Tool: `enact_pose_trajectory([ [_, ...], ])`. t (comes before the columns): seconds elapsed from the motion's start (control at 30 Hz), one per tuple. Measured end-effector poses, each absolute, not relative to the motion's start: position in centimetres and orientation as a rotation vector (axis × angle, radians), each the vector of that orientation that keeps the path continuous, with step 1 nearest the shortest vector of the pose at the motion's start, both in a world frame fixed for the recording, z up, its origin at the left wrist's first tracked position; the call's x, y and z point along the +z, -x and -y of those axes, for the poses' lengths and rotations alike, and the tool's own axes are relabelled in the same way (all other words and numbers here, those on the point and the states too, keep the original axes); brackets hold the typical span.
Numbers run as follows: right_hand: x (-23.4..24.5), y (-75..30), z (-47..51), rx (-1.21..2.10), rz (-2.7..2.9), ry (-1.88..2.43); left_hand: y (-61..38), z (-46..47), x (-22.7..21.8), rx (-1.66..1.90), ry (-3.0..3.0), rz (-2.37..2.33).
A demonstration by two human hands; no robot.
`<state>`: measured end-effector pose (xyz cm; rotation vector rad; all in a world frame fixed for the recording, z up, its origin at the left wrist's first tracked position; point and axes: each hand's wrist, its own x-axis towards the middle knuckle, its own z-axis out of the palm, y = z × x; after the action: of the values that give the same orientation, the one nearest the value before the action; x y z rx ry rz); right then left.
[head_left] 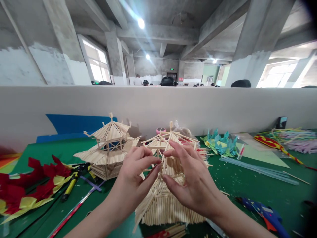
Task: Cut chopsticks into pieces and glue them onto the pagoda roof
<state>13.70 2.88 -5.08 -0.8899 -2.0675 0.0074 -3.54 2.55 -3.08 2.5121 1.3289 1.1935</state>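
Note:
In front of me stands a pagoda model of thin wooden sticks (170, 211), its wide lower roof spread toward me and its upper roof partly framed with bare sticks. At its upper tier, my left hand (135, 172) pinches thumb and forefinger together; whatever is between them is too small to make out. My right hand (192, 172) is on the other side of the same tier, thumb and fingers apart, fingertips close to the roof sticks. Both hands hide part of the model's middle. A second stick pagoda (109, 158), with two covered roofs, stands to the left.
A blue glue gun (262, 211) lies at right, near clear glue sticks (260, 172). Teal paper foliage (220, 142) sits at the back right. Red and yellow paper pieces (37, 185) occupy the left. A white partition (158, 105) runs behind the green table (235, 185).

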Motion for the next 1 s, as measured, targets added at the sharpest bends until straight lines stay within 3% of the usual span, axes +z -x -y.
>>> enact_pose_trajectory([
  [1.0,-4.7,-13.6,-3.0,0.042,2.024,0.862,1.4,-4.3,-0.4,0.905,-1.557,-1.341],
])
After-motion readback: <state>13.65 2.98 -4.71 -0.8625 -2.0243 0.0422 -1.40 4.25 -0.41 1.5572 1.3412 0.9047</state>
